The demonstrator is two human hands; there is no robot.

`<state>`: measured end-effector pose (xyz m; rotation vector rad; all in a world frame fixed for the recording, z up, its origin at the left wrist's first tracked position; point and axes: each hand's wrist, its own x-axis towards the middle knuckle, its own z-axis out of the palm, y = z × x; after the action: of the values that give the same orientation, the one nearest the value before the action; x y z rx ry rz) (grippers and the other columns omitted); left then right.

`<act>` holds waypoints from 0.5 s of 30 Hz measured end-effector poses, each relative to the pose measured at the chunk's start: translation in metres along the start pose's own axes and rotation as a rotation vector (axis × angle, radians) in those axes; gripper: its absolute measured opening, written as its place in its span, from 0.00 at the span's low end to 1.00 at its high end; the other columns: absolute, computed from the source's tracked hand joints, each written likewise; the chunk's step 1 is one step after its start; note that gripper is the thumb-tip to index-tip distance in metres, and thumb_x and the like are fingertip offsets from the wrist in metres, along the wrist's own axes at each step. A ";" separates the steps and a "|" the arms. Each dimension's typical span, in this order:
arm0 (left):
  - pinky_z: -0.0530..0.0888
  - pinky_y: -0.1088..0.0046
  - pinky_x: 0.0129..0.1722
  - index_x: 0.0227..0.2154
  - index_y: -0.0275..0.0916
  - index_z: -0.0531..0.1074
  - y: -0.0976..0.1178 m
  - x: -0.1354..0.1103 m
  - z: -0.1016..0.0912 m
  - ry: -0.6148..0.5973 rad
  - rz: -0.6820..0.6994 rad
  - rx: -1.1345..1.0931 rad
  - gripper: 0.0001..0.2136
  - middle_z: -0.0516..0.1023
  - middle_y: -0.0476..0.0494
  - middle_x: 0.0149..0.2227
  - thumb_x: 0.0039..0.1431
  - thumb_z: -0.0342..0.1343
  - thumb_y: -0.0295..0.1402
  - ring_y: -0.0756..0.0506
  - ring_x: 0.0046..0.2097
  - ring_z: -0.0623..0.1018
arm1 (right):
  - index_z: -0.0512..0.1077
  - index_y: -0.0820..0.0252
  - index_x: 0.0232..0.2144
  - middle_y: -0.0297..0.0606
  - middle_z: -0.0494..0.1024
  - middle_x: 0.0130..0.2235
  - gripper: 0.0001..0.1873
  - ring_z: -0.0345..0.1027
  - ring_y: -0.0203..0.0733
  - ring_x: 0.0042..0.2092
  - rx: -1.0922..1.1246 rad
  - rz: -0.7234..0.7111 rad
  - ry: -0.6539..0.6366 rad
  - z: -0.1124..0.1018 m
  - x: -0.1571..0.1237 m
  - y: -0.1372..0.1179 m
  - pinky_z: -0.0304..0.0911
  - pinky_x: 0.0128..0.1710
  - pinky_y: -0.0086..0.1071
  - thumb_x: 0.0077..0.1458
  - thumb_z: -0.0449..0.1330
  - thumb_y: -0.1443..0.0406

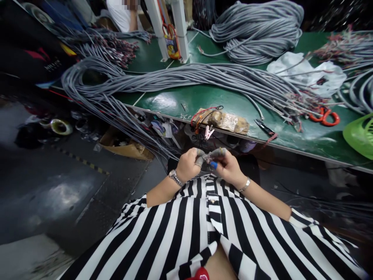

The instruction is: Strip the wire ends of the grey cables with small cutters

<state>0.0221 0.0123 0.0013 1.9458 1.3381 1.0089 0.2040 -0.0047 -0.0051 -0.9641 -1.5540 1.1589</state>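
My left hand [189, 164] and my right hand [226, 166] meet just above my lap, below the front edge of the green table [186, 102]. Both are closed in a pinch, with grey covers on the fingertips and a blue one on my right thumb. Between them they grip the stripped end of a thin grey cable [207, 157], whose fine wires show at the pinch. A long bundle of grey cables [163, 79] lies across the table and hangs off its left edge toward my hands.
A taped brown block with red wires [223, 119] sits at the table edge, with cutters [264, 127] and orange-handled scissors [325, 116] to its right. A cable coil [256, 31], white bag [309, 72] and green basket [361, 134] lie beyond. Another person [124, 14] sits far back.
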 end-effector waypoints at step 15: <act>0.59 0.77 0.20 0.18 0.38 0.61 -0.010 0.013 0.005 0.009 -0.283 -0.276 0.12 0.64 0.52 0.16 0.52 0.54 0.35 0.54 0.18 0.64 | 0.68 0.58 0.38 0.37 0.76 0.34 0.10 0.71 0.38 0.35 -0.222 -0.198 -0.245 0.000 -0.005 -0.005 0.68 0.37 0.32 0.52 0.58 0.69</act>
<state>0.0241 0.0279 -0.0056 1.5032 1.3528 1.0035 0.2053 -0.0107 -0.0013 -0.8098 -1.9606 1.0078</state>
